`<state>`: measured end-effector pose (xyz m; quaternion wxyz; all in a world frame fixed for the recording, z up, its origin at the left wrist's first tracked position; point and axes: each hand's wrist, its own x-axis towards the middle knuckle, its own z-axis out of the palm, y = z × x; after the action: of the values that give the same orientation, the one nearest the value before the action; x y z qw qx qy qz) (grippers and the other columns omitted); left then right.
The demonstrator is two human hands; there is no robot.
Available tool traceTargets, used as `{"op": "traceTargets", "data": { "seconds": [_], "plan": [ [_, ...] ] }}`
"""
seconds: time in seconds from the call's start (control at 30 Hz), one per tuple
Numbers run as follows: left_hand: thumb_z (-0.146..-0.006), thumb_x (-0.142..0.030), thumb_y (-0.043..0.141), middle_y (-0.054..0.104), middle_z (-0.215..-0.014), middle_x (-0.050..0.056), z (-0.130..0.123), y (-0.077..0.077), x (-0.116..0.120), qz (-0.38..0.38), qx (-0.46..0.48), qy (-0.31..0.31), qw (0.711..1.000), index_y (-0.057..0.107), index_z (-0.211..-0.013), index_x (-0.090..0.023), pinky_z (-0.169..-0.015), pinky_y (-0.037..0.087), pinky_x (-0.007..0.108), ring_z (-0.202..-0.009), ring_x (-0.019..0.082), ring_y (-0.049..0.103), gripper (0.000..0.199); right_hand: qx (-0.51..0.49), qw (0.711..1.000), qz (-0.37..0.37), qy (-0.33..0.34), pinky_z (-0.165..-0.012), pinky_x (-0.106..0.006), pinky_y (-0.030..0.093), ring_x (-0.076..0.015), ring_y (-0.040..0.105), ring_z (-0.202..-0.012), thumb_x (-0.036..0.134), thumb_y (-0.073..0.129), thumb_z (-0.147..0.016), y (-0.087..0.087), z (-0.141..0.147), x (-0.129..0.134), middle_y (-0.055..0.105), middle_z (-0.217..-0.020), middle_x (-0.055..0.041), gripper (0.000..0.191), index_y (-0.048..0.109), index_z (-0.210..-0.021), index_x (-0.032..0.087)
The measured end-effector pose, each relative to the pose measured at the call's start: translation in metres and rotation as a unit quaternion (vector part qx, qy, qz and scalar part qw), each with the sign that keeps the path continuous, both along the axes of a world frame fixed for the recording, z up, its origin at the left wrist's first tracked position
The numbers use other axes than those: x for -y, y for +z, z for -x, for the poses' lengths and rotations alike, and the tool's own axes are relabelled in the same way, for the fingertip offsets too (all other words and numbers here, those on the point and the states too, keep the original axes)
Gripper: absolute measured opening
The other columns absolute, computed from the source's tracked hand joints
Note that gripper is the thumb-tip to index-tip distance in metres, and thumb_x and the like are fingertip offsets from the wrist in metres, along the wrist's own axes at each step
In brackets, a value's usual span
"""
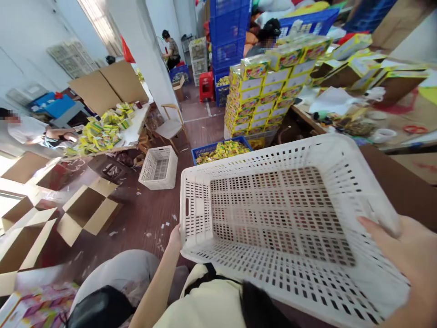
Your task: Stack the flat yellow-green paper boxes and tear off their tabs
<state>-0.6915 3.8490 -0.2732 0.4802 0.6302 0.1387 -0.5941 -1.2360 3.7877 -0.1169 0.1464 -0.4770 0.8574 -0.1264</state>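
A large white plastic crate [269, 269] with slotted sides and bottom is held up in front of me, tilted so that its inside faces me. Nothing lies in it. My left hand [175, 239] grips its left end near the lower corner; the crate wall hides most of those fingers. At the right end, my right hand [406, 255] is closed around the rim, with the thumb over the inner side. Just beyond the crate's far rim, a blue crate [194, 155] full of small yellow packets [227, 150] stands on the floor.
Another white crate [159, 182] sits on the floor, near a wooden chair [170, 130]. Open cardboard boxes [87, 207] spread at left. Stacked yellow boxes [257, 98] rise ahead. A cluttered table [392, 132] stands right; a person [29, 132] sits by a packet-covered table at left.
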Motion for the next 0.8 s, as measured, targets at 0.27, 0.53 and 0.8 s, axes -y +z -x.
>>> {"op": "traceTargets", "data": {
  "seconds": [0.27, 0.53, 0.8],
  "plan": [
    [-0.086, -0.031, 0.05, 0.075, -0.077, 0.015, -0.08, 0.007, 0.097, 0.026, 0.023, 0.082, 0.996, 0.064, -0.114, -0.007, -0.082, 0.058, 0.047, -0.076, 0.033, 0.074, 0.039, 0.053, 0.997, 0.026, 0.056, -0.061, -0.043, 0.029, -0.0341, 0.045, -0.055, 0.063, 0.049, -0.068, 0.016, -0.121, 0.184, 0.04, -0.053, -0.0083, 0.027, 0.041, -0.069, 0.037],
    [-0.088, -0.032, 0.047, 0.076, -0.085, 0.015, -0.173, 0.041, 0.131, -0.016, 0.039, 0.21, 0.977, 0.062, -0.12, -0.007, -0.089, 0.056, 0.049, -0.083, 0.033, 0.074, 0.044, 0.053, 0.97, -0.014, 0.236, -0.066, -0.038, 0.039, -0.0304, 0.061, -0.074, 0.052, 0.051, -0.082, 0.032, -0.277, 0.362, 0.067, -0.082, -0.0174, 0.025, 0.057, -0.081, 0.028],
    [-0.09, -0.028, 0.04, 0.076, -0.085, 0.012, -0.299, 0.072, 0.122, -0.111, 0.122, 0.276, 0.947, 0.06, -0.124, -0.009, -0.081, 0.058, 0.049, -0.079, 0.032, 0.075, 0.044, 0.128, 0.913, -0.04, 0.384, -0.067, -0.028, 0.04, -0.0263, 0.067, -0.089, 0.051, 0.051, -0.088, -0.047, -0.482, 0.456, 0.073, -0.092, -0.0128, 0.04, 0.068, -0.101, 0.017]
  ]
}}
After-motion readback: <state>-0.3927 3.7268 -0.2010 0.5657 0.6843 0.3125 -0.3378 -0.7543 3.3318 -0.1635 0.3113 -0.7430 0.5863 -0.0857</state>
